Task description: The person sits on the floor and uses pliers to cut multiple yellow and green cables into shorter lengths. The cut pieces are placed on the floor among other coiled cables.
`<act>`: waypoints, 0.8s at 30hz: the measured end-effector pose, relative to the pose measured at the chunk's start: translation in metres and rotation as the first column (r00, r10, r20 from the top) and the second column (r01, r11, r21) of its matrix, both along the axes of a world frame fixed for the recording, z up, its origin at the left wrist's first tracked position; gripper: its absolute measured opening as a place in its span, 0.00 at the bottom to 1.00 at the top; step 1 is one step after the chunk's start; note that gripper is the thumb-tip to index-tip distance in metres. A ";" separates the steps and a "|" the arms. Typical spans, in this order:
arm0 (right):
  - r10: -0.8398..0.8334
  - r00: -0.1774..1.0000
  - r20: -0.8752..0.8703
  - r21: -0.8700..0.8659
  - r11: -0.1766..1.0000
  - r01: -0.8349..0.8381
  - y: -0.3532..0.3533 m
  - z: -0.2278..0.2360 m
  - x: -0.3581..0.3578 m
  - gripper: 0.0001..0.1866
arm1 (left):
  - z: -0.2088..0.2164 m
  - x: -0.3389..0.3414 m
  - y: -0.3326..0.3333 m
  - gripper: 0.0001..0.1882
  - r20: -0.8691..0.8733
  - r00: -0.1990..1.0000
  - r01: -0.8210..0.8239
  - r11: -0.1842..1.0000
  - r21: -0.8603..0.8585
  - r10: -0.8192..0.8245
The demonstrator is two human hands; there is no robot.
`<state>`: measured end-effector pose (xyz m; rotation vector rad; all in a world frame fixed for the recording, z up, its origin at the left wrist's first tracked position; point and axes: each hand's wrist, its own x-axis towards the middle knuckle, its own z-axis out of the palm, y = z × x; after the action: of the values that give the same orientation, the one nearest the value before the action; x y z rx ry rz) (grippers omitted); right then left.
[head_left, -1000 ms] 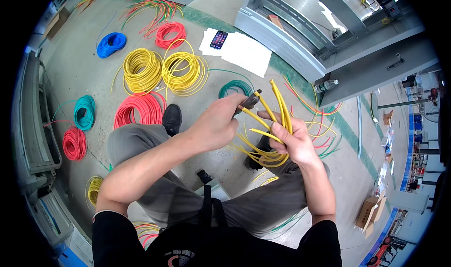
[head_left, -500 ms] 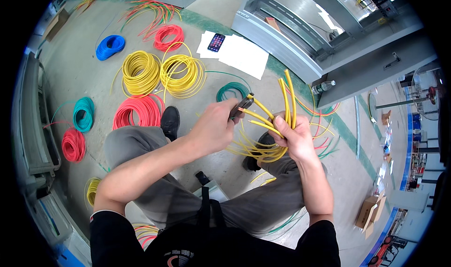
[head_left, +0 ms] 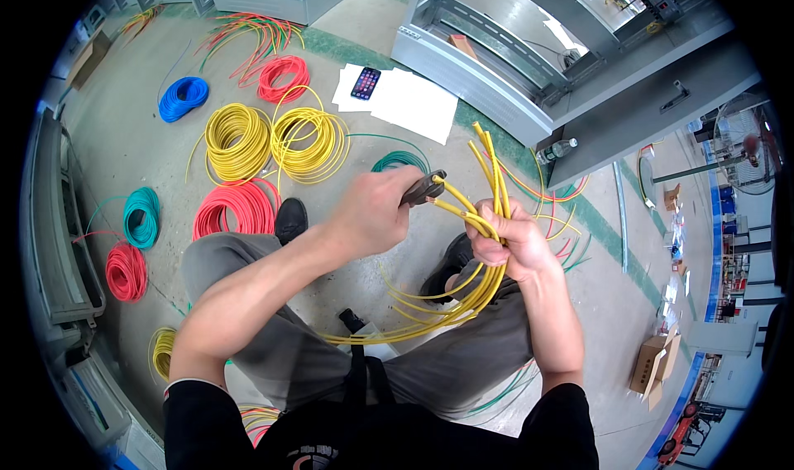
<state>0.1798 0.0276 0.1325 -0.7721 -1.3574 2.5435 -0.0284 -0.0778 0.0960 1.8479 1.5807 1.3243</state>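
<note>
My left hand [head_left: 374, 212] is closed around dark pliers [head_left: 422, 189]. Their jaws meet the end of one yellow wire, and the palm hides most of the handles. My right hand [head_left: 514, 240] grips a bundle of yellow wires [head_left: 498, 190] between thumb and fingers. Some wire ends stand up above that fist; others point left toward the pliers, one showing a bare tip close to the tool. Below the fist, the long yellow lengths [head_left: 430, 329] curve down and left across my lap.
Yellow coils [head_left: 238, 143], a red coil [head_left: 236, 209], a blue coil [head_left: 184, 100] and a green coil [head_left: 400, 162] lie on the floor. A phone [head_left: 365, 82] rests on white paper sheets [head_left: 418, 106]. Ahead right stands a grey metal cabinet [head_left: 471, 77], with a plastic bottle [head_left: 556, 150] by it.
The upright wire ends have drawn closer together. The bundle's tails now sweep further left over my lap. My view has shifted slightly; both hands keep their holds.
</note>
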 end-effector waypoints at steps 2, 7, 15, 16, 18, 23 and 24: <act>-0.061 0.998 0.035 0.042 0.997 0.060 -0.005 0.003 -0.003 0.18 | -0.004 0.008 -0.001 0.11 -0.047 0.982 -0.183 0.983 0.025 0.184; -0.155 0.986 0.063 0.096 0.984 0.149 -0.014 0.005 -0.014 0.17 | 0.003 -0.003 0.009 0.14 -0.218 0.897 -0.358 0.921 0.155 0.385; -0.153 0.982 0.109 0.357 0.928 0.105 -0.008 -0.002 -0.005 0.21 | 0.041 -0.057 0.001 0.18 0.846 0.374 -0.036 0.917 -0.396 0.380; -0.095 0.989 0.112 0.384 0.922 0.045 -0.010 -0.004 -0.008 0.21 | 0.036 -0.059 0.003 0.18 0.699 0.519 -0.151 0.858 -0.491 0.492; 0.008 0.990 0.141 0.393 0.917 -0.063 -0.017 -0.004 -0.014 0.24 | 0.003 -0.058 0.002 0.17 0.265 0.918 -0.151 0.877 -0.456 0.296; 0.148 0.977 0.154 0.374 0.906 -0.196 -0.017 -0.003 -0.008 0.24 | -0.010 -0.012 0.000 0.22 0.263 0.963 0.170 0.891 -0.421 -0.060; 0.189 0.972 0.136 0.357 0.906 -0.226 -0.016 -0.004 -0.008 0.23 | -0.007 -0.008 -0.002 0.22 0.298 0.951 0.192 0.904 -0.381 -0.077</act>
<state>0.1715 0.0113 0.1290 -0.7177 -1.9747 2.3024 -0.0361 -0.0801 0.0889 1.4210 1.4194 1.0400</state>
